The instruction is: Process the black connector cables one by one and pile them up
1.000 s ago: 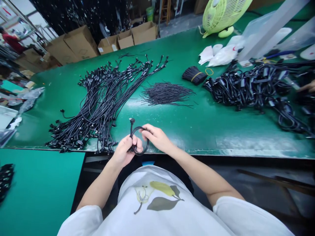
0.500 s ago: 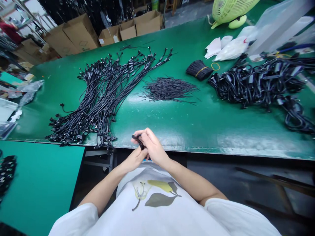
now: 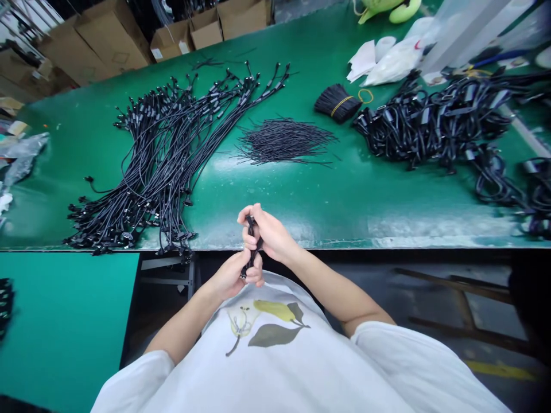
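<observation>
A folded black cable [image 3: 252, 241] runs between my two hands, close in front of my shirt at the table's front edge. My left hand [image 3: 236, 272] grips its lower end, where a small metallic connector tip shows. Higher up, my right hand [image 3: 272, 232] has its fingers closed around the upper part of the bundle. Beyond the hands lies a loose pile of thin black ties [image 3: 286, 140]. To its left spreads a heap of straight black cables [image 3: 172, 155] with connectors at both ends. Whether a tie is wrapped round the held cable cannot be made out.
On the right lies a pile of coiled black cables [image 3: 434, 126]. A banded bundle of black ties [image 3: 338, 103] sits beside a yellow rubber band [image 3: 365, 96]. White plastic bags [image 3: 394, 62] and a green fan base [image 3: 404, 11] are farther back. Cardboard boxes [image 3: 112, 43] stand behind the green table [image 3: 344, 198].
My hands have turned the cable more upright, and more of it shows between them. The right hand is now above the left. The camera view has shifted, with the table items sitting higher in frame.
</observation>
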`<state>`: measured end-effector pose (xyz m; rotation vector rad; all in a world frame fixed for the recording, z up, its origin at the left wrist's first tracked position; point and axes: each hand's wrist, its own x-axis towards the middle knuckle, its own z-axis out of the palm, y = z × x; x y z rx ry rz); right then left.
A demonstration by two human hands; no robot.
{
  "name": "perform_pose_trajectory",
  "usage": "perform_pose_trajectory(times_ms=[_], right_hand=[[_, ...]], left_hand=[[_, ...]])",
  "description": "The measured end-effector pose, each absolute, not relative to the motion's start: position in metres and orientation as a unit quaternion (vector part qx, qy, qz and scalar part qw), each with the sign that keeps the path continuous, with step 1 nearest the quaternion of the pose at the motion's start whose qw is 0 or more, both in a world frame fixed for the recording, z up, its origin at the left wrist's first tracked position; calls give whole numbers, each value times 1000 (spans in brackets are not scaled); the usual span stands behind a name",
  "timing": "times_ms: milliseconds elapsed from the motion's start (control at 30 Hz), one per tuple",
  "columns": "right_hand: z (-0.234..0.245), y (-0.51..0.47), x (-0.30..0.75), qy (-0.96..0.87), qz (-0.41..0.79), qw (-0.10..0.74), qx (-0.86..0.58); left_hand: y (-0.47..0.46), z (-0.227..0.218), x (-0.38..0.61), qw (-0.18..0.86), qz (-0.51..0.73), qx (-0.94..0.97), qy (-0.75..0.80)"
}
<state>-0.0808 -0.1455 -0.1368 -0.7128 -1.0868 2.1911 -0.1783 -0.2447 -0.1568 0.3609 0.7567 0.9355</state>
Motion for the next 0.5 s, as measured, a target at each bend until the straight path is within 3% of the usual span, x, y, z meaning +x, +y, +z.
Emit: perform_pose_trajectory(times_ms=[67, 167, 300, 400, 500], right_hand=[[-138, -141, -68, -521, 741, 315, -283], [-137, -135, -44, -770, 495, 331, -230], [-140, -141, -22, -966, 181, 180, -42], [-149, -153, -17, -991, 98, 78, -38], [-156, -161, -17, -987, 135, 5, -90]], left_hand=[[-247, -159, -177, 809, 434, 167, 359], [-248, -166, -186, 770, 440, 208, 412], [-244, -166, -206, 705, 297, 435, 476], [-241, -156, -213, 553, 207, 601, 538], [-241, -149, -216, 431, 180, 700, 540]])
